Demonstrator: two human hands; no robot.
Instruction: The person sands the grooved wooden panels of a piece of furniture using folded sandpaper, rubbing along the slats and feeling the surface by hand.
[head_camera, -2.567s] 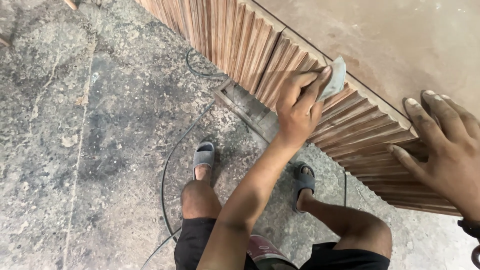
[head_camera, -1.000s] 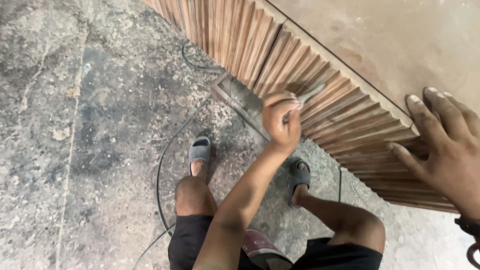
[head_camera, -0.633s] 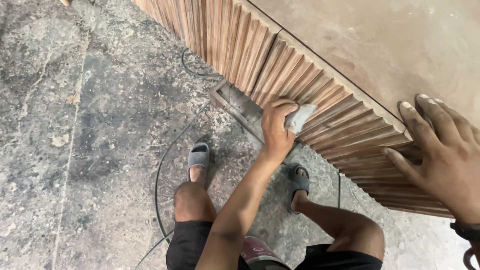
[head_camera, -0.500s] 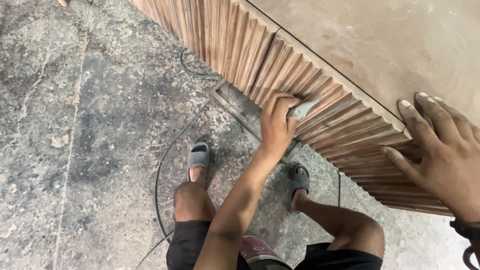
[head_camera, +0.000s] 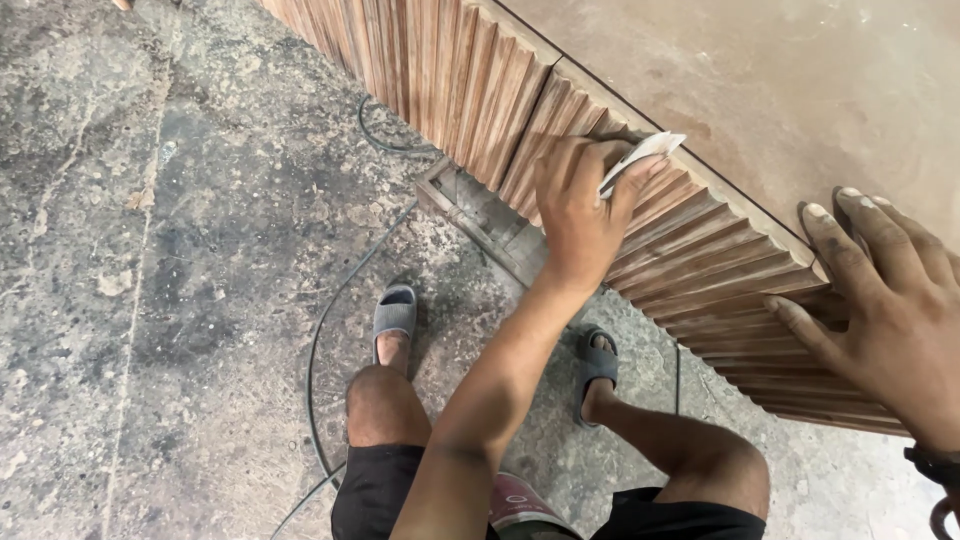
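**Hand Positions on Fluted Wood Panel**

Left hand (head_camera: 580, 215): closed around a folded sheet of sandpaper (head_camera: 640, 160), pressing it against the ribs of the fluted wood panel (head_camera: 700, 260) near its upper edge. Right hand (head_camera: 880, 300): fingers spread, flat over the panel's top edge, holding nothing. Below: grey sandals (head_camera: 395, 312) on concrete floor (head_camera: 150, 300), black cable (head_camera: 330, 320) alongside.
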